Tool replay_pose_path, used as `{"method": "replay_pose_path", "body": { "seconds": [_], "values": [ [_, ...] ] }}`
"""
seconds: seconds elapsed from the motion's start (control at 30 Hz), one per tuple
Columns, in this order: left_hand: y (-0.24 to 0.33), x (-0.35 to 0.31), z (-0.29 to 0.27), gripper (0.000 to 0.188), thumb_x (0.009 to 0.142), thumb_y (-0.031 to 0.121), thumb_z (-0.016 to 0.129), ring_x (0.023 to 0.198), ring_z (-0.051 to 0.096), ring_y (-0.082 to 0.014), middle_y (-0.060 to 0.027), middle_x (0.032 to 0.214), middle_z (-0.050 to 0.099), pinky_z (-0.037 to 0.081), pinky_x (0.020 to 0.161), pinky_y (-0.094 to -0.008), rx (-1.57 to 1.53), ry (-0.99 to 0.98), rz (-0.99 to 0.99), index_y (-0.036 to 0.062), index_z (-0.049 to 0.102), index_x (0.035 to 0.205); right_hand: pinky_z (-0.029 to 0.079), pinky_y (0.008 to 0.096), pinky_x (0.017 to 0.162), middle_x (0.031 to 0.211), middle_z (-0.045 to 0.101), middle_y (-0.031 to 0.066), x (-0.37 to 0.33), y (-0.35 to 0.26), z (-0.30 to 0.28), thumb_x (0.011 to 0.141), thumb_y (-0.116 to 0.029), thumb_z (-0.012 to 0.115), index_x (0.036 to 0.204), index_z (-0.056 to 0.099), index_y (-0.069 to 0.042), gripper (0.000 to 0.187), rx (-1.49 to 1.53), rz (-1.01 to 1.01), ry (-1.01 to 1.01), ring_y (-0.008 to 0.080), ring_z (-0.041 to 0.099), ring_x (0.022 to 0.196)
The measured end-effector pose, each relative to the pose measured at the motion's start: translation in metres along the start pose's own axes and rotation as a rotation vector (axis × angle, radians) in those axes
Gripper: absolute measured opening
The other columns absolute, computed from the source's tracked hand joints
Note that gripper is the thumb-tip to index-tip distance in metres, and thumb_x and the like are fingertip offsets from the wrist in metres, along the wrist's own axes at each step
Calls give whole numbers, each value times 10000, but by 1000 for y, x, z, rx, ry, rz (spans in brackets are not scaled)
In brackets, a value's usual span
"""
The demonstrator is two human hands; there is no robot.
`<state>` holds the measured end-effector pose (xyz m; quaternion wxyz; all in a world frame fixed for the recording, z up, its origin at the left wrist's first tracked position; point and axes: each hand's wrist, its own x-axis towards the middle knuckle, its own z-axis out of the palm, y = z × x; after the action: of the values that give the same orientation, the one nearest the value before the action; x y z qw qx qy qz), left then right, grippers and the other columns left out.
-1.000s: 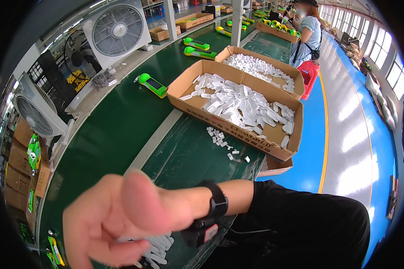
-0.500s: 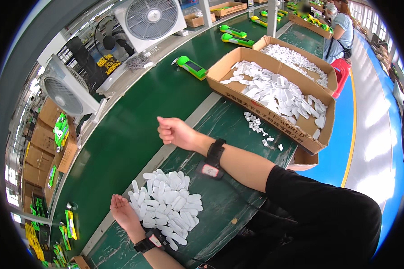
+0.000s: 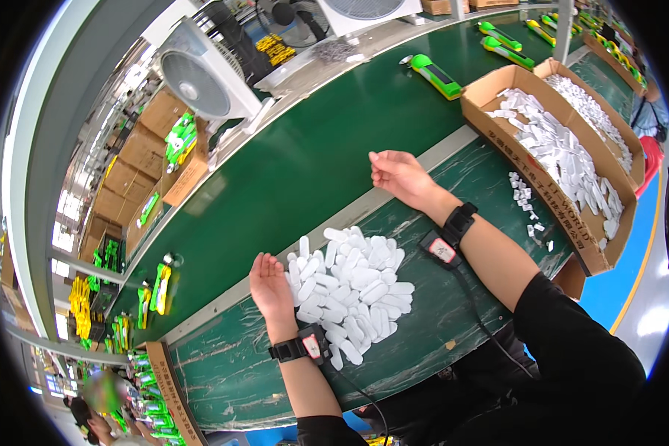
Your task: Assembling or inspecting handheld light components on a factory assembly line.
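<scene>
Resting against the near-left edge of a heap of small white plastic pieces (image 3: 353, 286), the left hand (image 3: 270, 284) lies open, fingers flat beside the outermost pieces and grasping nothing. That heap sits on the dark green work mat (image 3: 453, 327), and everything else can be placed from it. Beyond the heap and to its right, the right hand (image 3: 398, 175) hovers over the pale strip (image 3: 424, 160) at the mat's far edge, palm up and fingers loosely curled; it looks empty, though the curl hides part of the palm. Both wrists wear black straps, and a small tag (image 3: 438, 249) on a cord lies just right of the heap. Farther right of the heap, a few loose white pieces (image 3: 526, 204) are scattered on the mat, close to a long cardboard box (image 3: 543, 186) filled with more of them. Beyond the heap runs a green conveyor belt (image 3: 312, 163), carrying a green and grey device (image 3: 436, 76) well past the right hand. Fans (image 3: 193, 74) stand on the belt's far side.
</scene>
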<state>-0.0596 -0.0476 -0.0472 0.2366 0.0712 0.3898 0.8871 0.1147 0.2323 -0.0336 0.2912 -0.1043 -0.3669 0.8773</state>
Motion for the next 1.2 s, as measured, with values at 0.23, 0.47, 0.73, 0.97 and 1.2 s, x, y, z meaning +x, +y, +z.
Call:
{"method": "replay_pose_path", "body": {
  "seconds": [0.23, 0.47, 0.73, 0.97, 1.2],
  "values": [
    [-6, 2, 8, 307, 929, 173, 454, 895, 547, -187, -112, 1018, 567, 472, 788, -283, 24, 9, -13, -59, 509, 1123, 479, 281, 726, 821, 584, 53, -1, -6, -12, 906, -240, 584, 870, 548, -45, 202, 4, -34, -55, 149, 569, 752],
    [0, -4, 13, 237, 931, 133, 447, 866, 529, -167, -94, 970, 545, 471, 787, -268, 37, 54, -16, -52, 513, 1063, 483, 316, 783, 882, 586, 69, 3, -5, -12, 931, -248, 531, 899, 542, -47, 203, 187, 76, 43, 178, 573, 832],
    [-4, -11, 22, 415, 911, 252, 501, 1010, 550, -241, -143, 1118, 560, 455, 869, -345, 208, -384, -49, -35, 460, 1208, 483, 325, 784, 885, 587, 74, 4, -3, -14, 902, -201, 566, 908, 548, -42, 160, 171, 62, 33, 192, 578, 837],
    [-6, -19, 41, 327, 930, 238, 472, 1183, 465, -251, -159, 1204, 543, 311, 1040, -375, 497, -289, 413, 8, 473, 1163, 482, 327, 786, 881, 586, 77, 4, -1, -14, 888, -185, 587, 912, 552, -41, 151, 209, 61, 28, 194, 578, 841],
    [-4, -27, 38, 394, 969, 220, 401, 1372, 233, -262, -142, 1360, 451, 132, 1112, -398, 1197, -381, 275, -9, 436, 1288, 489, 324, 738, 841, 575, 78, 8, 7, -7, 904, -182, 538, 890, 539, -30, 153, 207, 61, 38, 194, 572, 786]
  ]
}}
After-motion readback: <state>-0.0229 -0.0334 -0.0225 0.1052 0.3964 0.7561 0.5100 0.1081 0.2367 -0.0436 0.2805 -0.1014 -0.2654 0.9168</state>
